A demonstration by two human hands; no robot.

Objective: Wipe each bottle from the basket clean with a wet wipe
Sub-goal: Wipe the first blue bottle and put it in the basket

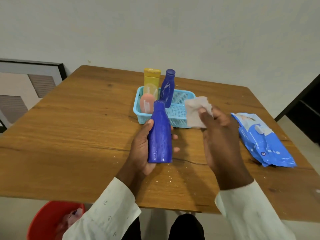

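My left hand (141, 149) grips a dark blue bottle (160, 134) upright above the wooden table (69, 135), its surface speckled with droplets. To its right, my right hand (220, 135) pinches a crumpled greyish wet wipe (196, 111), held apart from the bottle. Behind them stands a light blue basket (180, 110). In it are a yellow bottle (152, 78), a second dark blue bottle (167, 87), and a small pink bottle with a clear cap (147, 100).
A blue pack of wet wipes (261, 139) lies on the table at the right. A red bucket (50, 220) sits on the floor below the table's near left edge. White specks dot the table near the front. A wall runs behind.
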